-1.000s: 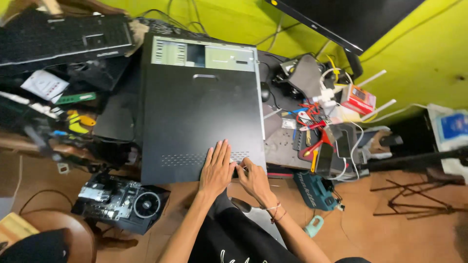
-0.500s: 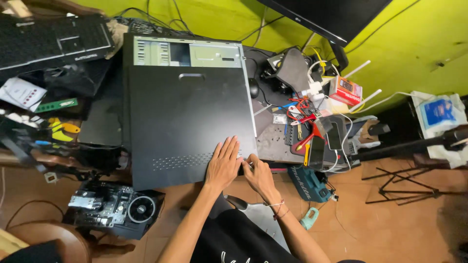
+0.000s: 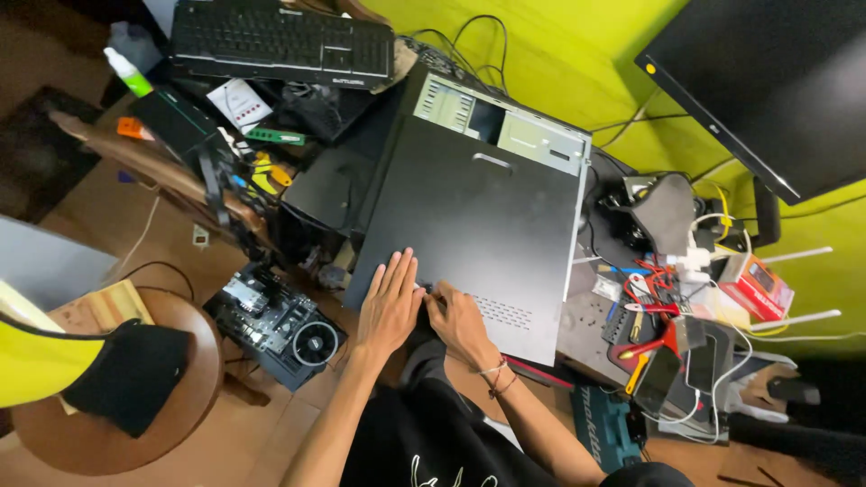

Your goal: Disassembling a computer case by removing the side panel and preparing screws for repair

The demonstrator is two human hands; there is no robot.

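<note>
Left hand [image 3: 390,307] lies flat, open-palmed, on the near edge of the black sheet-metal desktop computer case [image 3: 478,225] lying on its side. Just right of it, right hand [image 3: 458,320] pinches at that edge; what it grips cannot be told. Case looks heavy, stiff, smooth; best taken by its edges.

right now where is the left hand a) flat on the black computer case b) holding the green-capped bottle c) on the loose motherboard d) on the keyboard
a: the left hand lies flat, fingers stretched, on the near edge of the black computer case, beside the right hand.
</note>
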